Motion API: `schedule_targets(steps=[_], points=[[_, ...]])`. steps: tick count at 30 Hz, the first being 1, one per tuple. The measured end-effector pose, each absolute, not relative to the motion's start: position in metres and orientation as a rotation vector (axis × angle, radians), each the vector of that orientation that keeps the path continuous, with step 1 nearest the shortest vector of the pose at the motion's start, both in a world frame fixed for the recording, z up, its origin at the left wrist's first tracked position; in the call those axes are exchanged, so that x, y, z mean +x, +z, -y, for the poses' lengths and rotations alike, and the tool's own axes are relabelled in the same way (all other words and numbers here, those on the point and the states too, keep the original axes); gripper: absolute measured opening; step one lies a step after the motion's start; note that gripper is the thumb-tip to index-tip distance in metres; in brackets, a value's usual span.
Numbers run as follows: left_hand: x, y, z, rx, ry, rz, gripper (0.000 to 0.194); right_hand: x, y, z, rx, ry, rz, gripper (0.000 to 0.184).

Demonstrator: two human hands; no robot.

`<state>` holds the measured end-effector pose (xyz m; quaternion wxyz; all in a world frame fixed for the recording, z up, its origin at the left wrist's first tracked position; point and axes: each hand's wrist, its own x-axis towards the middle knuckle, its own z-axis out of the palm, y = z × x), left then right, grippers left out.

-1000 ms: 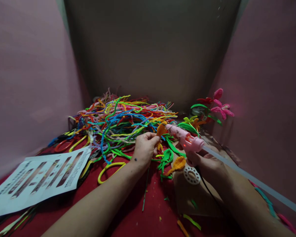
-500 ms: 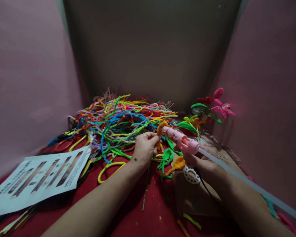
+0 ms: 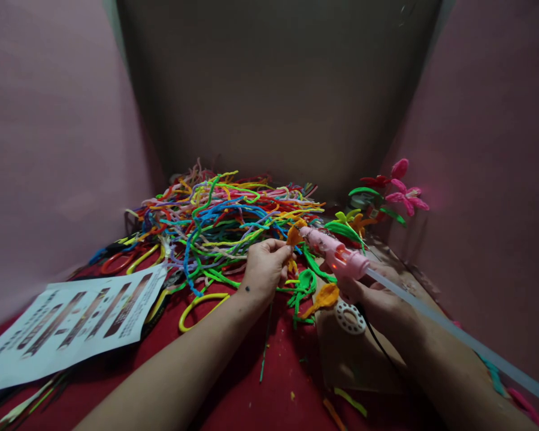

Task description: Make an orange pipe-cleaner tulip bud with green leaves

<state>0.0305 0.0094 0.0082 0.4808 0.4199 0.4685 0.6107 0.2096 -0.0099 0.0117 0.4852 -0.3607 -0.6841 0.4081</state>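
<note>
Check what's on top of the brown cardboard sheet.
On the sheet: white plastic ring with holes; fuzzy orange petal shape overlaps its edge. Right hand and forearm hide part; can't tell what's there.

We have the sheet (image 3: 74,326) at ten o'clock, the stem pile (image 3: 233,218) at twelve, and the flowers (image 3: 405,197) at one, beyond the cardboard (image 3: 341,362).

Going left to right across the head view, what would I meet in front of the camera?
Printed sheet → yellow loop → left hand pinching an orange fuzzy piece → pink glue gun gripped by the right hand → pink fuzzy flower.
</note>
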Motion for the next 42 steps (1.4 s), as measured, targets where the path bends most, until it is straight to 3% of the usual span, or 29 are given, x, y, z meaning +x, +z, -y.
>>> schedule_targets(steps=[42], points=[[0.029,0.008,-0.010,1.064,1.476,-1.154,0.014,0.207,0.010,0.010,-0.864,0.966,1.695,0.018]])
